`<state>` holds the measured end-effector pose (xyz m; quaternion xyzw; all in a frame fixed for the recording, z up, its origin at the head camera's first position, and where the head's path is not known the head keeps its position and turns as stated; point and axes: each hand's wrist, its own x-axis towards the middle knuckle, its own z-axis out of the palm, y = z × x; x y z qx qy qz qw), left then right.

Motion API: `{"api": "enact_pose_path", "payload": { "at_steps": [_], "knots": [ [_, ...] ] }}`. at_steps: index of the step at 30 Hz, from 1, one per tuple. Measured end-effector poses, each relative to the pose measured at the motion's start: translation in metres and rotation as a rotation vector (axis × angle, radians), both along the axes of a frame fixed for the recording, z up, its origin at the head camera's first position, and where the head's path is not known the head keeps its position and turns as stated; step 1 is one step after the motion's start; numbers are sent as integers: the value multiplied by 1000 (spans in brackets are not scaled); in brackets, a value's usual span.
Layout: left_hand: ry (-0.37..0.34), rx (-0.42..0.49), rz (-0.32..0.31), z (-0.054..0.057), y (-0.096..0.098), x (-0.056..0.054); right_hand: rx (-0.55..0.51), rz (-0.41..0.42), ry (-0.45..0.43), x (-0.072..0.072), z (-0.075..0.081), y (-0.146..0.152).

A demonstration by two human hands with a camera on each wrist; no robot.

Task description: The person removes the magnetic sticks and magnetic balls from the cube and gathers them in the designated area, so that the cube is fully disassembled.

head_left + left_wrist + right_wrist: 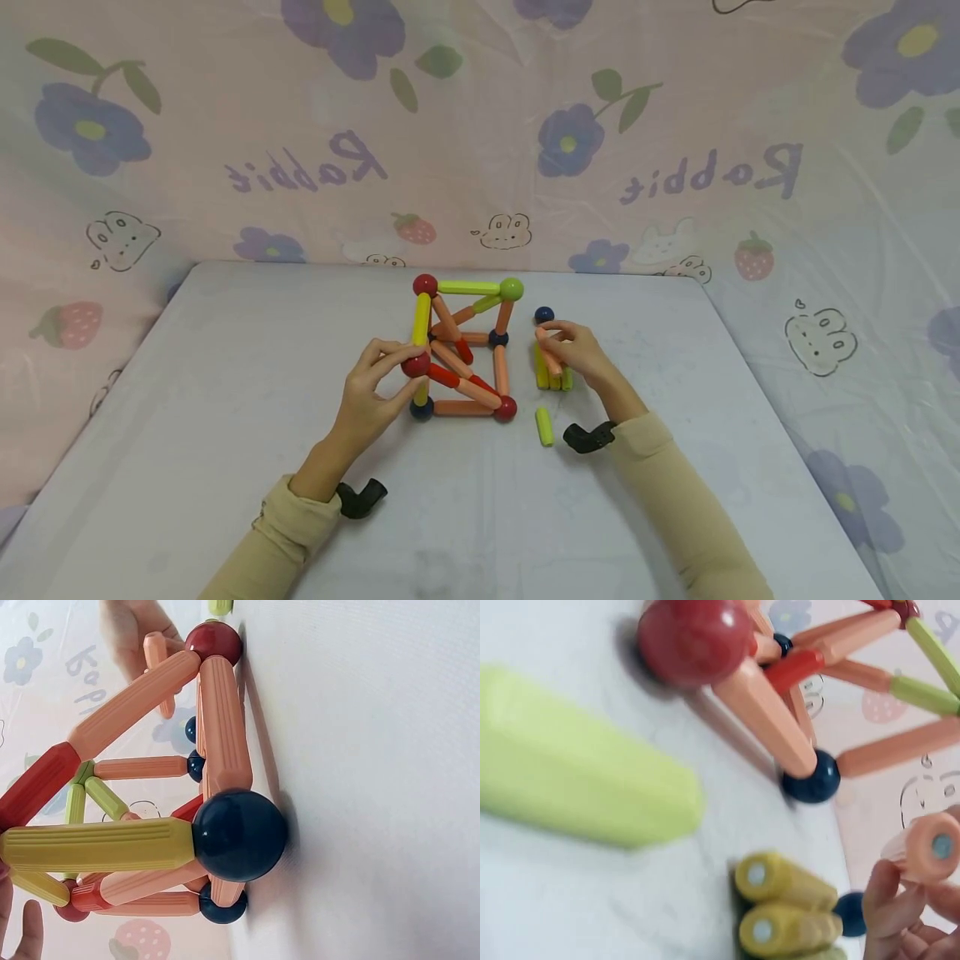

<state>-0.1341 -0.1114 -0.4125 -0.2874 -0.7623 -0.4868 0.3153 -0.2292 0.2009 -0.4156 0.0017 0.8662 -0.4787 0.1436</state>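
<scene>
My left hand (367, 396) grips a red ball (415, 363) at the upper near-left corner of a frame built from magnetic rods and balls. A yellow rod (97, 844) runs from that corner down to a dark blue ball (240, 835) on the table. To the right of the frame, my right hand (585, 357) pinches a peach magnetic rod (549, 353) between thumb and fingers. This rod (933, 846) is raised, with its round metal end showing in the right wrist view. Beneath it several yellow and green rods (542, 377) lie side by side.
A loose dark blue ball (544, 315) sits behind the row of rods. One light green rod (544, 427) lies nearer me on the white table (202, 392). A patterned cloth (465, 167) hangs behind the table's far edge.
</scene>
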Motion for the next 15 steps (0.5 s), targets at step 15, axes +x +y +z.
{"api": "enact_pose_path", "payload": {
  "at_steps": [15],
  "knots": [
    [14,6,-3,0,-1,0,104,-75,34,7,-10,36]
  ]
}}
